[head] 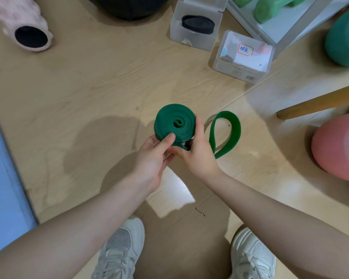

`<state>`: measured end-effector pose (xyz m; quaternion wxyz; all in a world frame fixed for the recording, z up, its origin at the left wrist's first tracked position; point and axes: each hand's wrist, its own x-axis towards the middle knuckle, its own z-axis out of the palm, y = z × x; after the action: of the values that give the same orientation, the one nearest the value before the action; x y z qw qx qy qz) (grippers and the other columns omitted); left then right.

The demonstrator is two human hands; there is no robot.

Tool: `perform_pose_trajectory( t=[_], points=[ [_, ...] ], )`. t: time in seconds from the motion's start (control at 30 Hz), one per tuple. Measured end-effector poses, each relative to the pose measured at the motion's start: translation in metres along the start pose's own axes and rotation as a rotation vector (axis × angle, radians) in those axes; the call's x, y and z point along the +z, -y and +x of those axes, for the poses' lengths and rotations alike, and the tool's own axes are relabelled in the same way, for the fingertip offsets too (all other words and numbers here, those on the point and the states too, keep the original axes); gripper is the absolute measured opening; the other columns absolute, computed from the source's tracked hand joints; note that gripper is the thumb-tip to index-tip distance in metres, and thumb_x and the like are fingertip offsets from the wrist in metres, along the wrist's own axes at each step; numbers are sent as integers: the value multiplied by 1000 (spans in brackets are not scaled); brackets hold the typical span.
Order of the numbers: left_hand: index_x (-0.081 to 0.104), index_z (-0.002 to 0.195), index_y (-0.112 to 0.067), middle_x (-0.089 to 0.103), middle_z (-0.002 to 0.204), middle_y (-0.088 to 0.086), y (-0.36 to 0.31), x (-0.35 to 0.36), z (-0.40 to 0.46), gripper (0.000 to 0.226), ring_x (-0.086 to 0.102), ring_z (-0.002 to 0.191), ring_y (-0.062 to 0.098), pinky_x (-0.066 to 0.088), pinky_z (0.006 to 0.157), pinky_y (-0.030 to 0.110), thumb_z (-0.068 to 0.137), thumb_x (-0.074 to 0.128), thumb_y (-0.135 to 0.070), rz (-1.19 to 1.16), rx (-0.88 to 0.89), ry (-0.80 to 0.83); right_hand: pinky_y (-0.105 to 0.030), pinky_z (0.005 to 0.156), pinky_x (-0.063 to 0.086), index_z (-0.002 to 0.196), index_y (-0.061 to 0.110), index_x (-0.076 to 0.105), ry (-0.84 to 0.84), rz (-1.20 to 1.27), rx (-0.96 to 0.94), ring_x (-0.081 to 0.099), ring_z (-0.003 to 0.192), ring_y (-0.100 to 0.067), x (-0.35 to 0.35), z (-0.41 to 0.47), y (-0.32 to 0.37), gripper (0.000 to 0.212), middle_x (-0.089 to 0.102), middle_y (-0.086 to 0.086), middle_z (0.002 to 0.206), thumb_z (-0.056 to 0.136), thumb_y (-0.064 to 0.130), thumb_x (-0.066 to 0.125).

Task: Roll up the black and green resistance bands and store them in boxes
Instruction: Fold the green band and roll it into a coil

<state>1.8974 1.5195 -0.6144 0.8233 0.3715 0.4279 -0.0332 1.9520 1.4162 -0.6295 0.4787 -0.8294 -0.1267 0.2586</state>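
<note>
The green resistance band (pixel 174 122) is wound into a thick coil held above the wooden floor, and its loose end hangs to the right as an open loop. My left hand (pixel 155 153) grips the coil from below with the thumb on its face. My right hand (pixel 197 150) holds the coil's right side, fingers curled round it. The black band (pixel 197 24) lies rolled inside an open translucent box (pixel 189 40) at the top. A second translucent box (pixel 244 57) with a red-framed label lies shut beside it.
A pink foam roller (pixel 24 23) lies top left, and a blue mat (pixel 4 182) runs along the left edge. At right are a pink ball (pixel 338 146), a teal ball (pixel 347 37), a wooden leg (pixel 318 103) and green dumbbells (pixel 270 7). My white shoes (pixel 121 248) show below.
</note>
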Motion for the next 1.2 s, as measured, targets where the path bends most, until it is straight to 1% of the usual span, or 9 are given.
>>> perform_pose_trajectory(
  t=[0.2,0.3,0.4,0.5,0.73,0.8,0.9,1.03,1.2],
  points=[
    [58,103,-15,69,97,5,-3,-10,3,19,65,84,16,53,85,30,86,62,-10,57,23,-89,-42,93,48,147,16,-5,77,-70,94,57,111,-26,8,4,2,107,56,-8,125,76,27,75],
    [57,108,-13,69,108,8,-7,-16,5,24,68,95,20,54,86,30,86,62,-7,74,65,-86,-42,82,51,146,8,-13,142,-271,89,64,95,-28,5,5,-3,111,66,-13,108,78,28,72],
    [58,108,-12,69,108,9,-15,-21,8,24,68,97,22,53,88,34,85,62,-6,66,104,-93,-41,75,51,142,6,19,277,-571,17,63,86,-31,-9,8,-13,72,68,-14,97,87,26,60],
    [59,96,-12,70,101,12,-18,-22,11,15,69,91,25,56,83,34,84,63,-4,118,158,-171,-27,74,35,115,9,51,389,-867,-149,59,84,-30,-22,4,-14,24,66,-11,89,95,21,44],
    [63,98,-12,70,98,13,-17,-32,13,14,69,88,27,59,73,30,85,62,-7,303,111,-109,-34,90,39,107,12,49,409,-1065,-267,56,75,-28,-44,14,-4,20,57,-5,75,98,26,37],
    [64,98,-13,71,99,13,-21,-35,13,14,70,86,26,59,74,32,85,61,-7,390,72,-29,-32,82,39,121,13,44,393,-1046,-284,59,82,-30,-52,17,0,29,64,-8,84,97,29,41],
    [62,108,-9,71,98,14,-29,-38,16,23,71,83,27,59,73,33,85,61,-5,486,-10,90,-31,71,36,147,17,7,404,-940,-274,58,78,-29,-59,18,3,71,64,-8,83,94,31,51],
    [62,102,-15,74,80,3,-38,-38,16,23,71,72,20,58,65,26,83,60,-1,683,-95,275,-34,75,47,134,33,-30,625,-752,-208,57,73,-23,-60,16,-1,115,59,-7,74,80,24,71],
    [64,93,-19,74,79,3,-45,-38,13,21,71,72,19,55,59,23,85,58,0,810,-161,385,-38,75,51,146,28,-10,660,-604,-185,61,77,-22,-52,3,-8,115,65,-9,87,73,22,78]
  ],
)
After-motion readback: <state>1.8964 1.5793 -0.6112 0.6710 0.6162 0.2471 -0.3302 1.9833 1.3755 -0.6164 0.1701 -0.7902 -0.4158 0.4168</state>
